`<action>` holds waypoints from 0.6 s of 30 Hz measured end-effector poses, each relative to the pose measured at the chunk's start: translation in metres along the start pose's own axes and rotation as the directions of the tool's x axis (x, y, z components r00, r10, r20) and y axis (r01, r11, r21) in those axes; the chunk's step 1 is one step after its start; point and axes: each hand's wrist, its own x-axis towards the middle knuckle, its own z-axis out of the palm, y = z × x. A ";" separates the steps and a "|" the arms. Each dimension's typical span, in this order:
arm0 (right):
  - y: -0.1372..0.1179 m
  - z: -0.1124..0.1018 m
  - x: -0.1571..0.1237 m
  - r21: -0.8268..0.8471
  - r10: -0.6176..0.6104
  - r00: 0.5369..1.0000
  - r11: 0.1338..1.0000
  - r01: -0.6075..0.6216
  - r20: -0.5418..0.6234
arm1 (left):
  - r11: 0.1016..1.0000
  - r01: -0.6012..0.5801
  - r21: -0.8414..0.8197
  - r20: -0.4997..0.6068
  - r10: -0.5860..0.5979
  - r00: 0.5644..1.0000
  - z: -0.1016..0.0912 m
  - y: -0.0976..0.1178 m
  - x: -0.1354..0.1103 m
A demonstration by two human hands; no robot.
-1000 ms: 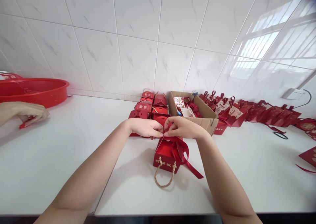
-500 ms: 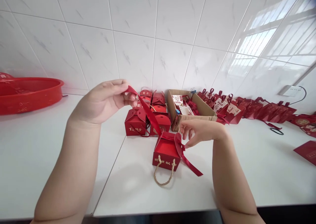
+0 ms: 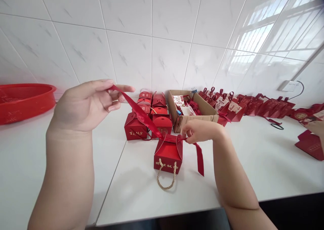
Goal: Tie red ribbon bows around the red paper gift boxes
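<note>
A small red gift box [image 3: 167, 154] with gold lettering stands upright on the white table, its twisted rope handle [image 3: 165, 188] hanging down the front. Through its top runs a dark red ribbon [image 3: 141, 117]. Up to the left, my left hand [image 3: 95, 103] pinches one end of that ribbon between thumb and fingers, holding it taut on a slant. My right hand [image 3: 199, 131] is beside the box's top right, its fingers closed on the ribbon where it comes out; the loose tail hangs below the hand.
Behind are several red gift boxes [image 3: 136, 127] and an open cardboard box [image 3: 210, 117] holding ribbon and cards. Several red bags [image 3: 236, 110] line the wall at right, near a black ring [image 3: 277, 126]. A red plastic basin [image 3: 25, 105] sits far left. At the right edge something brown touches a red packet [image 3: 310, 144].
My left hand has drawn its ribbon end further left. My right hand has closed on the other side of the ribbon, whose tail now hangs straighter. Something brown has appeared at the right edge.
</note>
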 end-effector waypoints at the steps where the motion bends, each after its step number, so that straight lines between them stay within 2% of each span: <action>1: 0.001 -0.002 -0.004 -0.012 -0.013 1.000 1.000 0.013 -0.012 | 1.000 0.011 0.009 -0.010 -0.011 1.000 0.001 -0.001 0.001; 6: 0.007 -0.011 -0.024 0.067 -0.069 0.987 0.995 0.080 -0.145 | 0.999 0.037 0.029 -0.036 -0.036 0.999 0.006 -0.008 0.004; 11: 0.013 -0.016 -0.038 0.181 -0.197 0.969 0.958 0.223 -0.153 | 1.000 -0.003 -0.014 -0.025 0.002 1.000 0.005 -0.017 0.008; 15: 0.019 -0.017 -0.047 0.315 -0.308 0.932 0.880 0.355 -0.189 | 0.996 -0.088 -0.017 0.007 0.088 0.996 0.004 -0.023 0.009; 18: 0.022 -0.018 -0.050 0.420 -0.381 0.872 0.768 0.484 -0.308 | 0.989 -0.147 0.005 0.020 0.147 0.989 0.004 -0.023 0.006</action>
